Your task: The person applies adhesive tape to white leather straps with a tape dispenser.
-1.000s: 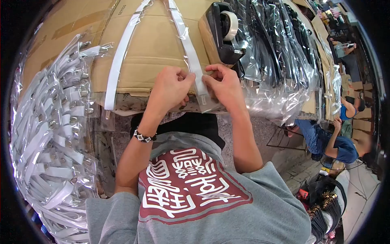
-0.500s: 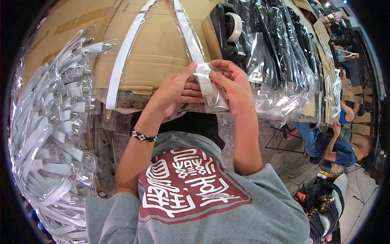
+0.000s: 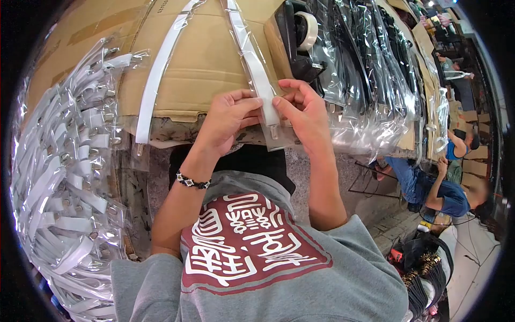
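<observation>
A white belt (image 3: pixel 261 86) in a clear plastic sleeve runs from the top of the view down to the near edge of the cardboard. Its metal end (image 3: pixel 274 131) hangs just past that edge inside the sleeve. My left hand (image 3: pixel 228 119) pinches the left side of the sleeve between thumb and bent fingers. On the opposite side, my right hand (image 3: pixel 307 114) has its thumb against the sleeve's right edge, fingers curled behind. Another sleeved white belt (image 3: pixel 155 75) lies to the left on the cardboard (image 3: pixel 209 59).
A large heap of sleeved white belts (image 3: pixel 70 177) fills the left side. A black tape dispenser (image 3: pixel 292 45) with a tape roll (image 3: pixel 307 32) stands right of the belt. Sleeved black belts (image 3: pixel 348 53) lie beyond it. Another person (image 3: pixel 448 190) sits at the far right.
My left fingers, spread out beside the belt before, have drawn in to a pinch at its edge. My right thumb has slid down and off the belt's face to its right edge.
</observation>
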A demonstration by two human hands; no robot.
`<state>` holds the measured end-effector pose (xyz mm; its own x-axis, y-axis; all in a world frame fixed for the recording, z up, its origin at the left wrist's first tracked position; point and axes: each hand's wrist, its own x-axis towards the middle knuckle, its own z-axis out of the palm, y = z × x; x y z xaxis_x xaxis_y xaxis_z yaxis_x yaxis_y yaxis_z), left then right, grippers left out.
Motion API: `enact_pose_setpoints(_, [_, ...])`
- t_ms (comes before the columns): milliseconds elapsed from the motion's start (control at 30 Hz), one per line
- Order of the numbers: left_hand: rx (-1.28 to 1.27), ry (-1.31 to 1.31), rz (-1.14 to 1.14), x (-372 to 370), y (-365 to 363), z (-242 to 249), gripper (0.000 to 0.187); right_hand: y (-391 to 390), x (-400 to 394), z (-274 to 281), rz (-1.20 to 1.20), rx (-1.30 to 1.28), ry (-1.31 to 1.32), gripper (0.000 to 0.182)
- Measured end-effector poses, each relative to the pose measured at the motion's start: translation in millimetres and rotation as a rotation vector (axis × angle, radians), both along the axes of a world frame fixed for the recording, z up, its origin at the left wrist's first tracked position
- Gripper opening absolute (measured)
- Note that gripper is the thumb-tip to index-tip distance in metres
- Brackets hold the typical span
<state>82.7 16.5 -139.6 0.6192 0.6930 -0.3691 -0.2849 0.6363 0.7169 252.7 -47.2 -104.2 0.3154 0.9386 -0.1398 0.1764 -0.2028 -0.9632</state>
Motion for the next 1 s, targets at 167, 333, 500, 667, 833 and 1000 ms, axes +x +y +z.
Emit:
enact_pose_setpoints(167, [-0.053,0.017,-0.013,-1.0,0.8,2.5,0.016,0.2,-0.5,2.8,0.017,-0.009,-0.001,0.04])
enact_pose_setpoints(333, [-0.039,0.031,0.019,-1.2,-0.8,2.8,0.014,-0.6,-2.2,2.1,0.027,0.019,0.016,0.041])
enact_pose_setpoints(500, [-0.033,0.065,0.006,-1.7,1.9,-4.5,0.013,-1.0,-2.6,4.2,0.023,0.02,0.017,0.04])
enact_pose_setpoints(667, [-0.028,0.053,0.008,-2.1,2.3,-4.8,0.012,-1.2,-3.0,3.9,0.022,0.021,0.035,0.04])
enact_pose_setpoints(833, [-0.028,0.072,0.017,-1.5,0.8,-1.7,0.012,-2.2,-3.5,8.4,0.014,0.031,-0.006,0.035])
enact_pose_setpoints(1000, [-0.034,0.08,0.021,0.4,0.4,2.5,0.011,-2.5,5.5,24.8,-0.088,0.029,-0.085,0.024])
